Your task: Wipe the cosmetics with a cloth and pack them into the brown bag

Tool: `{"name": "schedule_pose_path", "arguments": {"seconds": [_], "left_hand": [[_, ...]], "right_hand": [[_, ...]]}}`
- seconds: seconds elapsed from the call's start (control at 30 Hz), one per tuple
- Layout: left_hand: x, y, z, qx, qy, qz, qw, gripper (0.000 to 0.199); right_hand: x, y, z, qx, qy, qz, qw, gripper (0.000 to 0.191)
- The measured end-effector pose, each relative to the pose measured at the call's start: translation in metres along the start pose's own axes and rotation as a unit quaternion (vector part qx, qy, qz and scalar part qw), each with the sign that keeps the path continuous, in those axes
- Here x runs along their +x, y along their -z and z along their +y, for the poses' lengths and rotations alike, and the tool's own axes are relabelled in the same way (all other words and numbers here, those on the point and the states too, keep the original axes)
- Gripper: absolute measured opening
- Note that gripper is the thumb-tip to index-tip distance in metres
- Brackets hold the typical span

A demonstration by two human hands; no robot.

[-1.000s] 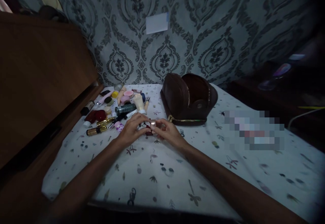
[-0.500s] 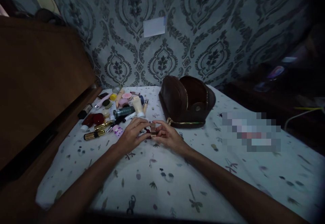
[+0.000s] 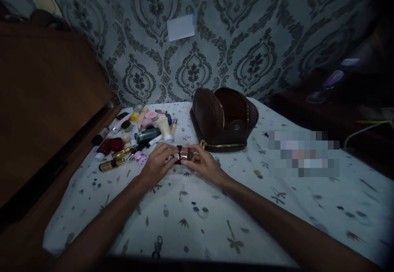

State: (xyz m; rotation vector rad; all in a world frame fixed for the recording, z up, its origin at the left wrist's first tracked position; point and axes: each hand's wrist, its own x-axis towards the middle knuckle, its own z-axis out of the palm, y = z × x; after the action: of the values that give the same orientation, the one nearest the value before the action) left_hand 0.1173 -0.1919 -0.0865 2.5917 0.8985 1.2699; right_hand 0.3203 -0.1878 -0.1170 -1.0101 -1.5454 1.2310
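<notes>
A small dark red container with a shiny rose-gold cap [image 3: 185,153] is held just above or on the patterned cloth; I cannot tell if it touches. My left hand [image 3: 157,163] is closed on its red end, fingers over the top and thumb below. From the other side, my right hand [image 3: 205,166] pinches the rose-gold end between thumb and fingers. Fingers partly cover both ends. Behind my right hand stands a brown cosmetic bag [image 3: 212,116], its top unzipped and gaping. A purple-spotted white and pink item [image 3: 140,158] lies left of my left hand.
Cosmetics lie in a loose group at left: a cream tube [image 3: 164,126], a dark green bottle [image 3: 147,134], gold tubes [image 3: 111,164] and several jars. A wooden panel [image 3: 52,95] borders the left side. A blurred-out item [image 3: 303,155] lies at right.
The view has shifted slightly. Between my hands, the container shows more of its rose-gold cap and red part than before. Both hands keep hold of it.
</notes>
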Motion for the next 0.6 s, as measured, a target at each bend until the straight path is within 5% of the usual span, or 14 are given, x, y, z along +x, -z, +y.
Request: {"name": "schedule_pose_path", "arguments": {"seconds": [0.13,0.27,0.6], "left_hand": [[-0.001,-0.0002,-0.0033,-0.051,0.073,0.011,0.996,0.018],[-0.0034,-0.0016,-0.0064,-0.068,0.106,0.028,0.992,0.017],[-0.0008,-0.0052,0.001,0.033,-0.04,0.052,0.997,0.015]], "right_hand": [[-0.0015,0.0016,-0.0002,0.009,0.009,-0.023,1.0,0.069],[-0.0013,0.0025,0.003,0.012,-0.002,-0.036,0.999,0.064],[-0.0036,0.0019,0.0,-0.048,0.013,-0.025,0.998,0.05]]}}
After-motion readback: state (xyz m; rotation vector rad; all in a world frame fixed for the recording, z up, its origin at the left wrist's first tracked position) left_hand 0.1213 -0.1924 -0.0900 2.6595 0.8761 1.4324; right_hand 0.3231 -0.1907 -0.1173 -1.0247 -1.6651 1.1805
